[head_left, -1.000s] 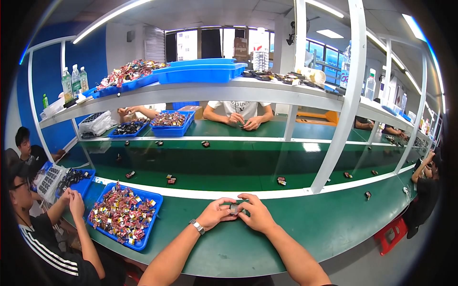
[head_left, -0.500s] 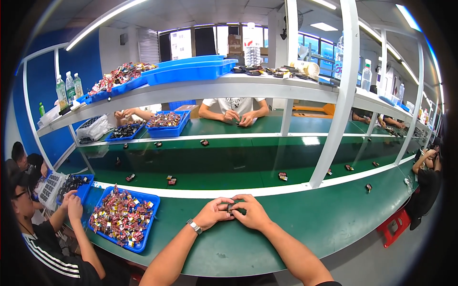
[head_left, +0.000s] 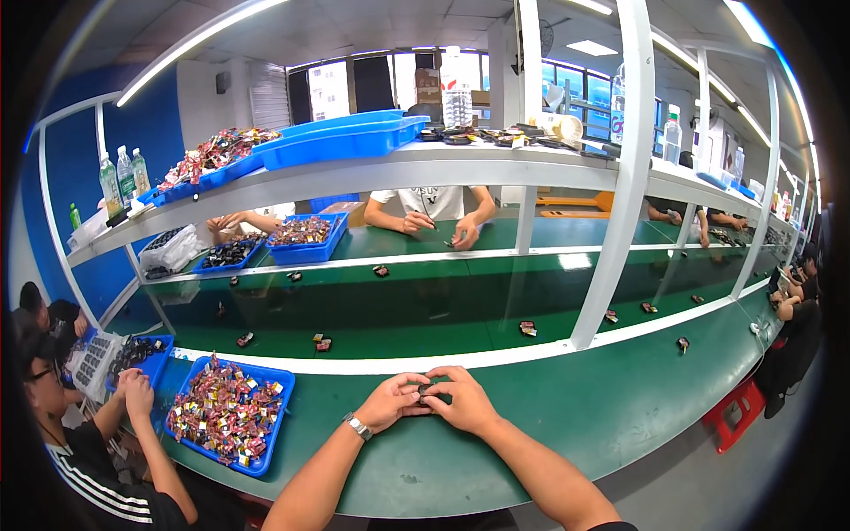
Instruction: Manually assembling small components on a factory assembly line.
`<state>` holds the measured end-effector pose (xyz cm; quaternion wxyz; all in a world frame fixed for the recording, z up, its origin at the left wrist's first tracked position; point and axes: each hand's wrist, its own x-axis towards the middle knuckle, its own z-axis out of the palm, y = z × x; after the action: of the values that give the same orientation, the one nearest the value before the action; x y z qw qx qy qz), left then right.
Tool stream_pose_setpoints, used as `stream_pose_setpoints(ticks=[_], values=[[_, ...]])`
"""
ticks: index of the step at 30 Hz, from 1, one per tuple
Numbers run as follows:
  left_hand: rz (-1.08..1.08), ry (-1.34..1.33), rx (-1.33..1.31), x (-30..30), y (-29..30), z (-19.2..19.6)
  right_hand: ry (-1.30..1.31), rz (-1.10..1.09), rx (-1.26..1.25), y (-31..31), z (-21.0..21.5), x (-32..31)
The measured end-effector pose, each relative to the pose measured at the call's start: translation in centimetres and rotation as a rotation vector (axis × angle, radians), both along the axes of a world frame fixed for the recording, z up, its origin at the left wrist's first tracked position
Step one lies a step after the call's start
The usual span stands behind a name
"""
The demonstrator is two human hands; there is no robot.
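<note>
My left hand, with a metal-banded watch at its wrist, and my right hand meet over the green worktable. Both have their fingers closed around a small dark part, pinched between them. Fingertips cover most of it, so its exact kind cannot be made out. To the left of my left forearm stands a blue tray, heaped with small red, white and yellow pieces that look like little wired boards.
A white rail and slanting white post stand beyond my hands. Behind them, a green conveyor belt carries scattered small assemblies. At left, a co-worker's hands are beside another tray. A red stool stands right.
My hands stay together on the dark part, with the fingers slightly shifted. Across the belt, a co-worker's hands have moved apart. The whole view has tilted a little.
</note>
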<state>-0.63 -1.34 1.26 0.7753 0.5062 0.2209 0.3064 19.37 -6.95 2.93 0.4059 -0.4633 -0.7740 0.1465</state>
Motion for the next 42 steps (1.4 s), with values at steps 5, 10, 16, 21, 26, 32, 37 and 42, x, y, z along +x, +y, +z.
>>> stream_pose_setpoints(ticks=[5, 10, 16, 21, 26, 32, 37, 42], values=[[0.009, 0.000, -0.006, 0.0, 0.1, -0.2, 0.017, -0.036, 0.030, -0.1, -0.5, -0.6], [0.005, -0.031, -0.007, -0.2, 0.2, -0.5, 0.051, -0.034, 0.039, 0.0, -0.8, -1.0], [0.030, -0.043, -0.014, -0.1, 0.1, -0.3, 0.136, -0.092, 0.014, 0.3, -1.9, -1.3], [0.043, -0.035, -0.031, -0.1, -0.1, -0.1, 0.254, -0.052, -0.077, 0.5, -1.9, -1.2], [0.089, -0.036, 0.014, -0.1, 0.2, -0.7, 0.241, -0.029, -0.045, 0.7, -2.2, -1.7], [0.105, -0.074, 0.033, -0.2, 0.0, -0.5, 0.188, -0.041, 0.078, 0.4, -1.4, -1.9], [0.081, -0.091, 0.029, -0.2, 0.1, -0.7, 0.203, -0.073, 0.108, 0.3, -1.6, -1.9], [0.079, -0.101, 0.034, -0.1, 0.2, -0.8, 0.258, -0.059, 0.107, 0.5, -1.8, -2.0]])
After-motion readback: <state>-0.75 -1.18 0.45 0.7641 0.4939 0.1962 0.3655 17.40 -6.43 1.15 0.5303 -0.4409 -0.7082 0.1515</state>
